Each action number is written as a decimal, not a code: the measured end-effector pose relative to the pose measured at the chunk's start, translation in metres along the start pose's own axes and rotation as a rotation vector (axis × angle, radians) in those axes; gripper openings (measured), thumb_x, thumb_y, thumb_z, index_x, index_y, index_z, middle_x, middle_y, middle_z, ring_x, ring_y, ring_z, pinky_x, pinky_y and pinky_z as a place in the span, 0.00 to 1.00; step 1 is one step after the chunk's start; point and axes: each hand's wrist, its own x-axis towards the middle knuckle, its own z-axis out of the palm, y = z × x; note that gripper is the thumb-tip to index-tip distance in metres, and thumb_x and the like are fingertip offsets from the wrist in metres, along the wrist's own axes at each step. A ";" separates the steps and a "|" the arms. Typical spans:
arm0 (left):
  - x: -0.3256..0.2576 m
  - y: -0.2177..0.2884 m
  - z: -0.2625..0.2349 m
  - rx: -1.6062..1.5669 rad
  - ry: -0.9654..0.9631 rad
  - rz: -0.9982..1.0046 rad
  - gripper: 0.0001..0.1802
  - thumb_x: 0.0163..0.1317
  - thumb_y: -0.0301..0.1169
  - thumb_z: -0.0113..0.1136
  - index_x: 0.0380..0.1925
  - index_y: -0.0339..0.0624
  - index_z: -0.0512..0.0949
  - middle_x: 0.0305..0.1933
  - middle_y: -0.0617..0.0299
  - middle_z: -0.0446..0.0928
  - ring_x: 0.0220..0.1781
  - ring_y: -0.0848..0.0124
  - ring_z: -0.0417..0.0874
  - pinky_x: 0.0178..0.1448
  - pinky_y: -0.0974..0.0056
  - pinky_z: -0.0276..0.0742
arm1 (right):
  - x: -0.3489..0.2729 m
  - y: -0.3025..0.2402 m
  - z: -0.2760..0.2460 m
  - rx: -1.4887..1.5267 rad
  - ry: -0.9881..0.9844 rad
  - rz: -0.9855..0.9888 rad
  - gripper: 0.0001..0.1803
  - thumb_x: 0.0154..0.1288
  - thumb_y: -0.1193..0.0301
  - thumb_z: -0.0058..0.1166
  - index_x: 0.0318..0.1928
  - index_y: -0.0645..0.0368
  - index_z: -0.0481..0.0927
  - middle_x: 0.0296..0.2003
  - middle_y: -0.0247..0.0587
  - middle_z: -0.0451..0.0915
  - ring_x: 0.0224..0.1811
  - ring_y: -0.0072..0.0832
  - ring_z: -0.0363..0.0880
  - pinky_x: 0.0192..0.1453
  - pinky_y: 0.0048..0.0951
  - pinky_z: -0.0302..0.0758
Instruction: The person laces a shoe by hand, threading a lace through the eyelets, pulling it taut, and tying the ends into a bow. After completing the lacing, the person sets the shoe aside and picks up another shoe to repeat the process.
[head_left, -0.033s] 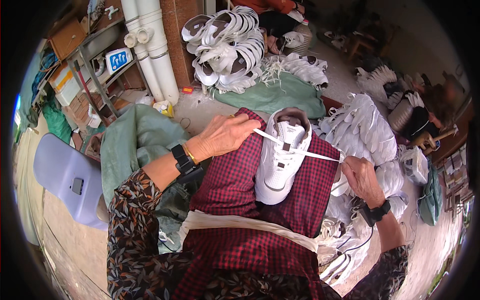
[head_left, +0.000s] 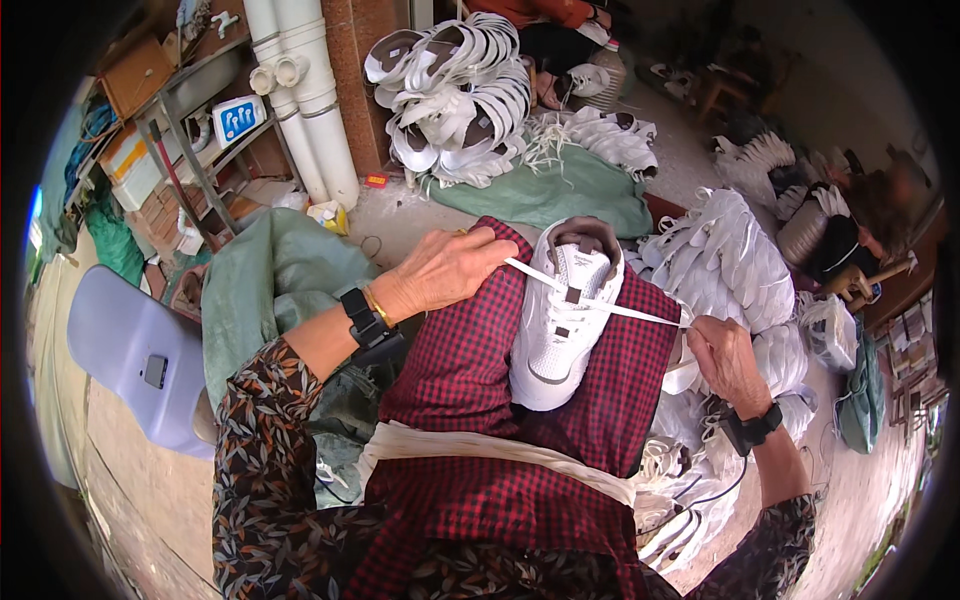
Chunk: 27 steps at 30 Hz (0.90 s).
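One white shoe (head_left: 560, 315) is rested sole-down on a red checked apron (head_left: 470, 370) across the lap, its toe pointed toward the body. A white lace (head_left: 610, 305) is stretched taut across its upper part. One end is pinched in the closed fingers of the left hand (head_left: 445, 270), just left of the shoe's opening; the other end is gripped in the curled fingers of the right hand (head_left: 725, 360), to the shoe's right. A heap of white shoes (head_left: 725, 255) is seen beyond the right hand, and a blue plastic chair (head_left: 135, 355) at far left.

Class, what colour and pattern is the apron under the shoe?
Red and black check, seen in the head view: apron, white shoe.
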 end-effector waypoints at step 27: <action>-0.171 -0.151 -0.181 0.661 -0.076 -0.565 0.16 0.67 0.24 0.56 0.54 0.44 0.73 0.51 0.53 0.78 0.51 0.48 0.83 0.49 0.49 0.81 | -0.023 0.107 -0.161 -0.605 0.519 0.176 0.09 0.74 0.78 0.48 0.50 0.61 0.78 0.43 0.48 0.80 0.44 0.47 0.81 0.52 0.45 0.75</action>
